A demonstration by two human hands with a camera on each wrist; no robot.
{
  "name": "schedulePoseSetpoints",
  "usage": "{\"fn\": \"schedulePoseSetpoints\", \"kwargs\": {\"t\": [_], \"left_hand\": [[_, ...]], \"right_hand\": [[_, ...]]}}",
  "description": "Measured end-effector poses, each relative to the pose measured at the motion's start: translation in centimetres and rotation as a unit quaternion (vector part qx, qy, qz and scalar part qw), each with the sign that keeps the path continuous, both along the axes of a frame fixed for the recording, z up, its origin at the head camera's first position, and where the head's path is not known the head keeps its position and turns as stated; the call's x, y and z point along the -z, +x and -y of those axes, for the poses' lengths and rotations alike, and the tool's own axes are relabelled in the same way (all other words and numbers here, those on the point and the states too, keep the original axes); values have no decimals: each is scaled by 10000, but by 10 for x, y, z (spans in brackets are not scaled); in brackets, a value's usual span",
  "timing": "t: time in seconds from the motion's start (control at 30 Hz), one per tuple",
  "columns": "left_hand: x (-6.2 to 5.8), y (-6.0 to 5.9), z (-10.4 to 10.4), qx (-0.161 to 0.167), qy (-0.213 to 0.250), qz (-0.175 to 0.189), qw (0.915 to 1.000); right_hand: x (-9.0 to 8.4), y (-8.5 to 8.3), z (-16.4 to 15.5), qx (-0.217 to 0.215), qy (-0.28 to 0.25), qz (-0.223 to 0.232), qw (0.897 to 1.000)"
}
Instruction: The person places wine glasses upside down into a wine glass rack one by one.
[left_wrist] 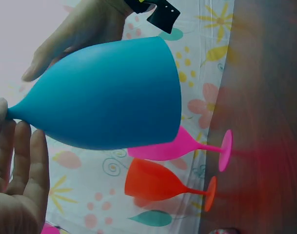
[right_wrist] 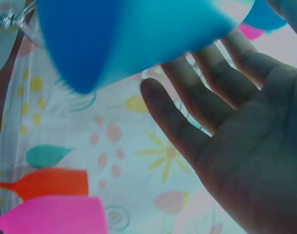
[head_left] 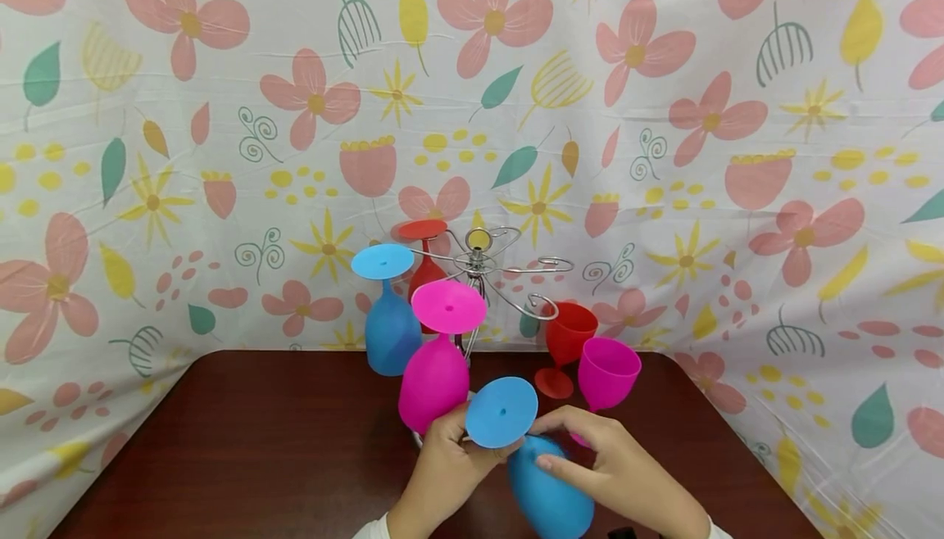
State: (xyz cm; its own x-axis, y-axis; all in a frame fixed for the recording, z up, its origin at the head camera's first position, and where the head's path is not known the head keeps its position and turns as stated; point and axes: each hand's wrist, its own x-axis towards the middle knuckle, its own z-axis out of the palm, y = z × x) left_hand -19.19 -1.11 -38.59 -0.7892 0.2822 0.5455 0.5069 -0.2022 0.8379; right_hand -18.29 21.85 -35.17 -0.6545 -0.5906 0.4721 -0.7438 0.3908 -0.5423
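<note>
A blue goblet [head_left: 549, 494] lies tilted low over the table, its round foot [head_left: 501, 412] facing up towards me. My left hand [head_left: 451, 459] pinches its stem just under the foot; in the left wrist view the fingers [left_wrist: 21, 161] sit beside the stem of the goblet [left_wrist: 109, 92]. My right hand [head_left: 590, 453] lies over the bowl with fairly straight fingers and the thumb on the blue side. The right wrist view shows that open palm [right_wrist: 236, 131] under the blue bowl [right_wrist: 124, 34].
A wire rack [head_left: 483, 264] stands behind, with a blue [head_left: 391, 326], a red [head_left: 426, 273] and a pink goblet [head_left: 435, 379] hanging bowl-down. A red goblet [head_left: 568, 334] and a pink one [head_left: 606, 371] stand upright on the dark wooden table [head_left: 258, 441], just beyond my right hand. Floral cloth surrounds the table.
</note>
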Motion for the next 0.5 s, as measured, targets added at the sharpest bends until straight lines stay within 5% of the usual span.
{"fn": "schedulePoseSetpoints", "kwargs": {"t": [0.2,0.5], "left_hand": [[-1,2,1,-381,-207,-62,9990],[-1,1,0,-786,-478,-448,9948]], "right_hand": [[4,0,14,-87,-158,-967,9951],[8,-3,24,395,-123,-1907,9808]]}}
